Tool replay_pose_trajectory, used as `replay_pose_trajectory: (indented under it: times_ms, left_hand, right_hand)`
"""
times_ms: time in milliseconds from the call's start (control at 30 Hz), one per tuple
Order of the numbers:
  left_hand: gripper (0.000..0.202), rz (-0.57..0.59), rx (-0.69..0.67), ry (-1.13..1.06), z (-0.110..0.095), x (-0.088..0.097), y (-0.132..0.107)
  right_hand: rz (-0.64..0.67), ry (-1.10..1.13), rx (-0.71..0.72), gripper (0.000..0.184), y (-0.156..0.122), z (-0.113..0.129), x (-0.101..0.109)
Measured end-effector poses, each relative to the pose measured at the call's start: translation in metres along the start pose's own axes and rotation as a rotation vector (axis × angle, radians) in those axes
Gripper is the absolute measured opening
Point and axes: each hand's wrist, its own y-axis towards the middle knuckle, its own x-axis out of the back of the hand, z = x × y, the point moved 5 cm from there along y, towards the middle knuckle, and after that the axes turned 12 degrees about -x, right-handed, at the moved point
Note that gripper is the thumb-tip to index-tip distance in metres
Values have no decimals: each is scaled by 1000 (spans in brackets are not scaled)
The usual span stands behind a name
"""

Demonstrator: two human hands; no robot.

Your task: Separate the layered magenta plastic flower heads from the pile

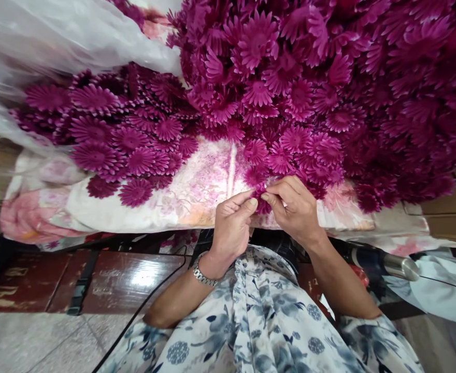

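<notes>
My left hand, with a metal-band watch on its wrist, is closed in a pinch, thumb against forefinger. Facing it, my right hand also pinches with thumb and forefinger. Between the fingertips is a small magenta artificial flower, partly hidden by the fingers. A tiny pale spot shows by the right fingertips, too small to name. Just beyond the hands, a large heap of loose magenta artificial flower heads spreads over the floral cloth.
To the left lie stacked magenta flower heads beside a clear plastic bag. Cardboard stands at the right edge. Below the table edge are a dark red glossy surface, a black cable and a metal cylinder.
</notes>
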Motion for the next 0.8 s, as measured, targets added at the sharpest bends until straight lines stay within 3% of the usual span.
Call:
replay_pose_trajectory:
  times_ms: [67, 200, 267, 367, 433, 500, 567, 667, 733, 800]
  left_hand:
    - [26, -17, -9, 10, 0, 2, 0]
    - [23, 29, 11, -5, 0, 3, 1]
    - [19, 35, 19, -26, 0, 3, 1]
    - [17, 29, 24, -51, -1, 1, 1]
    - [20, 38, 41, -48, -1, -1, 1]
    - [23, 47, 62, -27, 1, -3, 0]
    - [25, 52, 58, 9, 2, -3, -1]
    - [24, 38, -16, 45, 0, -3, 0]
    - [24, 19, -27, 54, 0, -2, 0]
    - [24, 5, -9, 56, 0, 0, 0]
  right_hand:
    - [-80, -52, 22, 10, 7, -10, 13]
    - [-405, -333, -51, 14, 29, -46, 63]
    - [-446, -442, -108, 20, 37, -56, 78]
    - [-278, -317, -65, 27, 34, -44, 65]
    - [-63, -126, -12, 21, 23, -25, 39]
    - [72, -6, -14, 15, 11, -9, 15]
    - [65, 24, -13, 14, 3, 0, 1]
    - [-30, -43, 75, 17, 1, 3, 0]
    - [-111, -123, 107, 17, 7, -5, 11]
    - [-235, -223, 49, 15, 18, -23, 31]
